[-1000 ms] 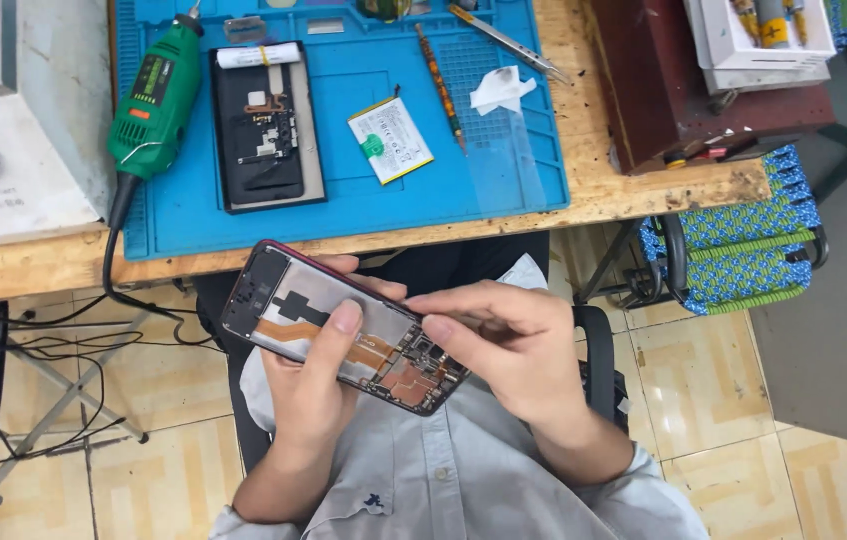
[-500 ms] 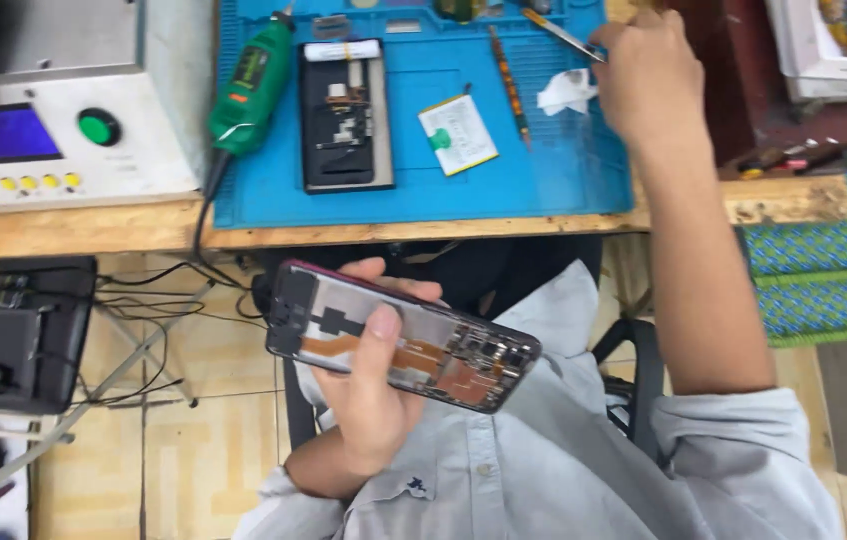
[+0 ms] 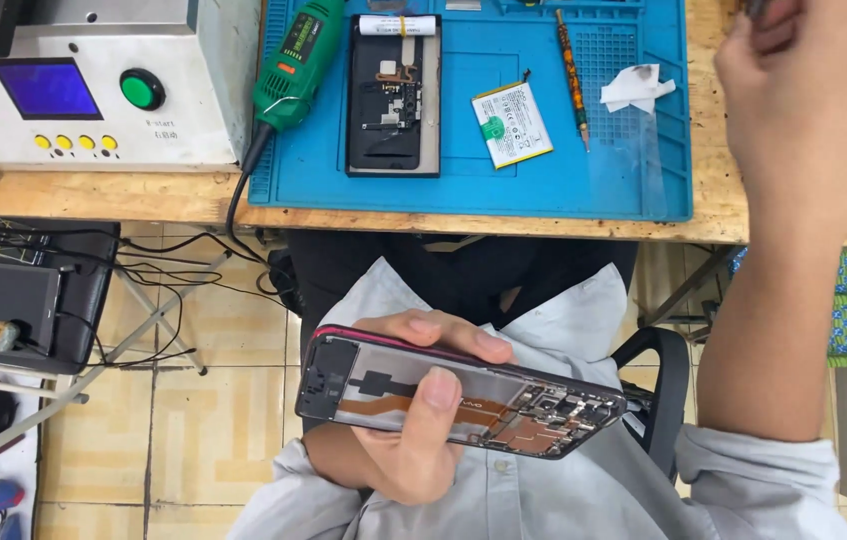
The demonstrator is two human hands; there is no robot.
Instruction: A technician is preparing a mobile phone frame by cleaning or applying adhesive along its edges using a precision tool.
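Note:
My left hand (image 3: 421, 420) grips an opened phone (image 3: 463, 395) over my lap, its back cover off, so the metal frame, orange flex cable and circuit board show. The thumb lies across its middle. My right hand (image 3: 803, 70) is raised over the bench's right end, beyond the blue mat (image 3: 583, 180), fingers curled. A dark bit shows at its fingertips by the top edge; whether it holds anything is unclear. On the mat lie a second phone body (image 3: 393, 95), a small battery (image 3: 511, 124), a thin brown-handled tool (image 3: 571, 75) and a crumpled white tissue (image 3: 635, 88).
A green rotary tool (image 3: 295, 65) rests on the mat's left edge, its cord hanging off the wooden bench (image 3: 93, 195). A grey machine (image 3: 83, 90) with a blue screen and green button stands at left. A black box and cables (image 3: 23, 300) sit below it over the tiled floor.
My right hand left the phone, reached to the far end of the mat, and now hangs higher and further right. The left hand keeps the phone, now turned more level.

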